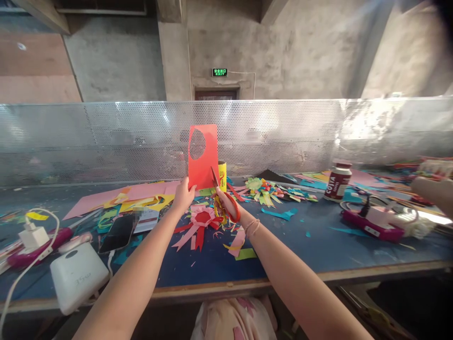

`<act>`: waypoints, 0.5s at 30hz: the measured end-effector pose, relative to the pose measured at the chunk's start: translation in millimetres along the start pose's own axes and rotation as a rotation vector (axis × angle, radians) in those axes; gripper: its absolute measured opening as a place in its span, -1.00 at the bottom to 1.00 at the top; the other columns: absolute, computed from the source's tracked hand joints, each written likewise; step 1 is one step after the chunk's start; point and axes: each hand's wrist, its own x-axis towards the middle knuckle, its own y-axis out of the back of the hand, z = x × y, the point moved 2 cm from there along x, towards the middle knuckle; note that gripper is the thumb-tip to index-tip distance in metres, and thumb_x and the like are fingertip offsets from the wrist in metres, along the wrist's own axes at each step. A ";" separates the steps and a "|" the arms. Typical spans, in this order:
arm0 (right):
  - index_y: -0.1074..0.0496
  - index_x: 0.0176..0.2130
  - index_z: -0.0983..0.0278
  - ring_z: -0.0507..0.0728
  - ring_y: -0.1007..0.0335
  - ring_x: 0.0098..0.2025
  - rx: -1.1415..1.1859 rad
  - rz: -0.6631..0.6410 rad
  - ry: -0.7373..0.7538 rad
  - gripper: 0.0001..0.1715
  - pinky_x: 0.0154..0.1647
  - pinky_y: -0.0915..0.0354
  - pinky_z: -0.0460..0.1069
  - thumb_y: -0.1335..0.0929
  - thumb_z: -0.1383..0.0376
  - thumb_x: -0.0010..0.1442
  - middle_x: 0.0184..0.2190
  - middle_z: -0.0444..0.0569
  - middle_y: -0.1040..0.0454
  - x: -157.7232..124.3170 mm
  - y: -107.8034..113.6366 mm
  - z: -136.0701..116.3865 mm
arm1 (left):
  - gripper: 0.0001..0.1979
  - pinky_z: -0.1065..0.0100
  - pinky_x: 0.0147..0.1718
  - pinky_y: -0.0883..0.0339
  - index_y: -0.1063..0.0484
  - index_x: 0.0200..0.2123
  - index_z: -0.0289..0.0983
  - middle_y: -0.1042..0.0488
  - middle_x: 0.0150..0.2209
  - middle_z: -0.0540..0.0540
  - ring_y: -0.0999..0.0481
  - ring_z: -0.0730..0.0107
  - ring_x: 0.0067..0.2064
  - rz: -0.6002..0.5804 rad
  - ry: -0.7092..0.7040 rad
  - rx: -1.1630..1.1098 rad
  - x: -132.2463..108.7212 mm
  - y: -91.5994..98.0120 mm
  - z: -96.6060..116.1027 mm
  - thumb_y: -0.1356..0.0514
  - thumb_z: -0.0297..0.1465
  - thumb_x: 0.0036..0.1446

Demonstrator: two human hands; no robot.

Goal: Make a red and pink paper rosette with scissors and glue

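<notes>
Red paper [207, 165], landmark: upright above table [293, 250], rounded hole near its upper left. Left hand [182, 196] pinches its lower left corner, so paper rises above that hand. Right hand [226, 203] grips scissors [236, 213], just below paper's lower right; blades overlap paper there. Rosette [203, 217] below paper; yellow tube [222, 177] at its right edge; brown bottle [339, 182] well right of it.
</notes>
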 end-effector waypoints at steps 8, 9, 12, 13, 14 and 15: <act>-0.15 -0.60 0.25 -0.07 -0.05 -0.70 -0.197 -0.092 0.105 -0.43 -0.68 -0.05 -0.13 -0.14 -0.12 0.16 -0.72 -0.21 -0.16 -6.0 1.2 -6.6 | -0.70 0.16 -0.15 -0.27 -0.29 -0.13 -0.32 -0.45 -0.28 -0.27 -0.46 -0.01 -0.15 0.144 0.027 0.146 4.5 10.9 -5.4 -0.15 -0.49 0.01; -0.15 -0.61 0.25 -0.07 -0.05 -0.70 -0.209 -0.110 0.117 -0.42 -0.67 -0.06 -0.13 -0.14 -0.11 0.17 -0.72 -0.20 -0.16 -6.2 1.8 -6.4 | -0.71 0.14 -0.14 -0.27 -0.28 -0.13 -0.33 -0.45 -0.26 -0.29 -0.45 -0.02 -0.14 0.163 0.030 0.151 5.8 12.2 -7.6 -0.14 -0.49 0.01; -0.16 -0.61 0.26 -0.07 -0.07 -0.69 -0.230 -0.155 0.158 -0.40 -0.65 -0.08 -0.13 -0.11 -0.11 0.19 -0.72 -0.19 -0.16 -6.1 3.3 -5.4 | -0.69 0.12 -0.08 -0.26 -0.28 -0.14 -0.31 -0.45 -0.19 -0.30 -0.43 -0.04 -0.06 0.240 0.038 0.101 8.6 15.8 -14.2 -0.16 -0.49 -0.01; -0.17 -0.60 0.26 -0.07 -0.07 -0.68 -0.229 -0.161 0.160 -0.40 -0.65 -0.08 -0.13 -0.10 -0.11 0.19 -0.72 -0.19 -0.16 -5.9 3.8 -4.9 | -0.69 0.12 -0.06 -0.25 -0.28 -0.14 -0.30 -0.44 -0.17 -0.29 -0.42 -0.03 -0.04 0.260 0.040 0.070 9.3 16.5 -16.2 -0.18 -0.49 -0.02; -0.18 -0.60 0.26 -0.07 -0.07 -0.68 -0.226 -0.164 0.156 -0.40 -0.65 -0.08 -0.13 -0.10 -0.12 0.19 -0.72 -0.19 -0.16 -5.5 4.2 -4.5 | -0.68 0.12 -0.04 -0.25 -0.28 -0.14 -0.29 -0.44 -0.16 -0.27 -0.41 -0.01 -0.02 0.270 0.041 0.041 9.9 16.9 -18.0 -0.19 -0.48 -0.03; -0.18 -0.59 0.26 -0.07 -0.07 -0.68 -0.223 -0.160 0.149 -0.39 -0.65 -0.08 -0.13 -0.10 -0.12 0.19 -0.72 -0.19 -0.16 -5.0 4.6 -4.1 | -0.68 0.12 -0.03 -0.25 -0.29 -0.15 -0.28 -0.44 -0.15 -0.26 -0.41 0.01 -0.01 0.272 0.044 0.016 10.5 17.0 -19.7 -0.20 -0.48 -0.04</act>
